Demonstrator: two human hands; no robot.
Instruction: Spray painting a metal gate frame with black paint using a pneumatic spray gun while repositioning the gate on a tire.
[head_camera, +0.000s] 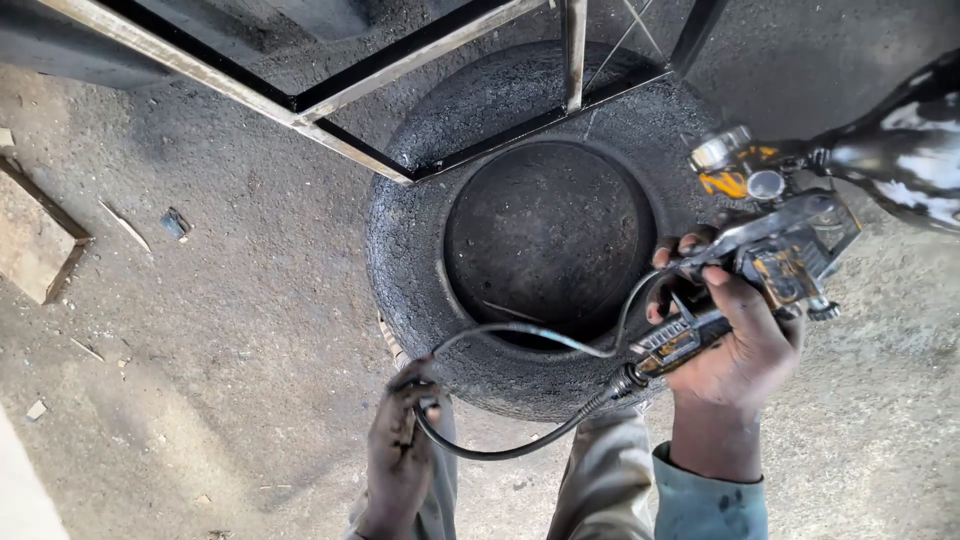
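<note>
The right hand, at the right of the frame, is wrapped around the grip of a spray gun, fingers curled over the trigger. The gun's metal cup runs out of the frame at the upper right, so its full shape is cut off, and glare on its surface makes its detail hard to read. A black air hose leaves the bottom of the gun's grip and loops down and to the left to the left hand, low in the centre of the frame, which is closed around it; paint or grime darkens that hand, and its wrist is cut off by the bottom edge.

Just beyond both hands, in the centre, an old tyre lies flat on the dusty ground. A metal frame of square tubing rests across its far side and hides part of the rim; the frame's upper parts run out of the top of the frame. A wooden board lies at the left edge, partly cut off.
</note>
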